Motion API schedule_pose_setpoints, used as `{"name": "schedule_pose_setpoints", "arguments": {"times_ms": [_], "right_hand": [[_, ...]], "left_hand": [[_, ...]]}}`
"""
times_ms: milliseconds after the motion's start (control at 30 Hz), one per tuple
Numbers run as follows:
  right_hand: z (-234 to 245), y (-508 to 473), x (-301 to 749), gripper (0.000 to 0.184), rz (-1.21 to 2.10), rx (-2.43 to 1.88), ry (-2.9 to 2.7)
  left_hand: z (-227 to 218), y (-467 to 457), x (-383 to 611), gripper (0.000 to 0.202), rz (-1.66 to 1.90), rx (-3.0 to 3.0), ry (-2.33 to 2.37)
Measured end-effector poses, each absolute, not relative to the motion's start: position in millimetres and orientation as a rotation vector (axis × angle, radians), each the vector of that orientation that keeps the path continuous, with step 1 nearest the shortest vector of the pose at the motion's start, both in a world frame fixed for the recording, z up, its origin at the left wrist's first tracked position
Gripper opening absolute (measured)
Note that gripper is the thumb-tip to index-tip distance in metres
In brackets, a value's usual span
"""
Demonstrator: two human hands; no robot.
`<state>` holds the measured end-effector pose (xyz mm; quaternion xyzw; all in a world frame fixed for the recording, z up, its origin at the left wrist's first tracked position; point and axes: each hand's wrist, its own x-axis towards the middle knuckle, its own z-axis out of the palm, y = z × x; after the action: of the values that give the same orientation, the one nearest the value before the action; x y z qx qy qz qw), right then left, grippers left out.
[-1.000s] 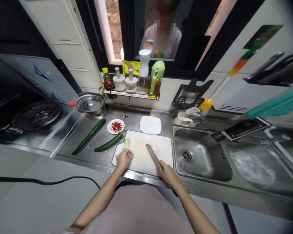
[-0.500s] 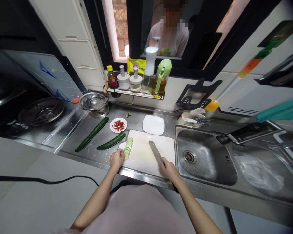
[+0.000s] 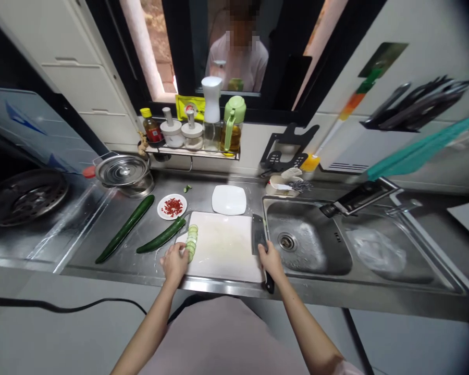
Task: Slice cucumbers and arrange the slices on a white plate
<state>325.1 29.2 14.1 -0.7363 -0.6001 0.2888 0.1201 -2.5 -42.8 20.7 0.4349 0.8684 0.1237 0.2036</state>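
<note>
My left hand [image 3: 175,262] is closed at the near end of a row of cucumber slices [image 3: 192,240], its fingertips against them. The slices overlap in a line along the left side of the white cutting board [image 3: 226,250]. At the board's right edge, my right hand [image 3: 271,261] is wrapped round a kitchen knife where blade and handle meet. The knife's wide blade [image 3: 259,232] points away from me, and its black handle end sticks out toward me. Left of the board lie a shorter cucumber [image 3: 161,237] and a long whole cucumber [image 3: 125,229].
Behind the board stand a white square plate [image 3: 229,200] and a small dish [image 3: 161,212] of chopped red pieces. The sink [image 3: 308,245] is to the right. A lidded steel pot [image 3: 125,171] stands back left. Bottles and jars line a wall shelf [image 3: 191,151].
The knife has moved from over the board to its right edge, its blade now pointing straighter away from me. My left hand stays by the slices. The whole view has shifted.
</note>
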Motion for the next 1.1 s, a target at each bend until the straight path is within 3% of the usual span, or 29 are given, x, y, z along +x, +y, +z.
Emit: {"name": "schedule_pose_setpoints", "arguments": {"times_ms": [167, 333, 533, 800, 1100], "right_hand": [[-1, 35, 341, 0.039, 0.932, -2.173, -1.566], [-8, 38, 345, 0.033, 0.719, -2.262, -1.659], [-6, 36, 342, 0.043, 0.543, -2.279, -1.741], [11, 36, 331, 0.045, 0.557, -2.458, -1.874], [15, 44, 336, 0.055, 0.389, -2.42, -1.886]], "left_hand": [[23, -33, 17, 0.023, 0.558, 1.239, 2.372], [25, -22, 38, 0.021, 0.702, 1.286, 2.3], [25, -7, 52, 0.02, 0.759, 1.299, 2.26], [20, 44, 70, 0.021, 0.852, 1.255, 2.223], [-3, 113, 77, 0.041, 0.876, 1.178, 2.186]]}}
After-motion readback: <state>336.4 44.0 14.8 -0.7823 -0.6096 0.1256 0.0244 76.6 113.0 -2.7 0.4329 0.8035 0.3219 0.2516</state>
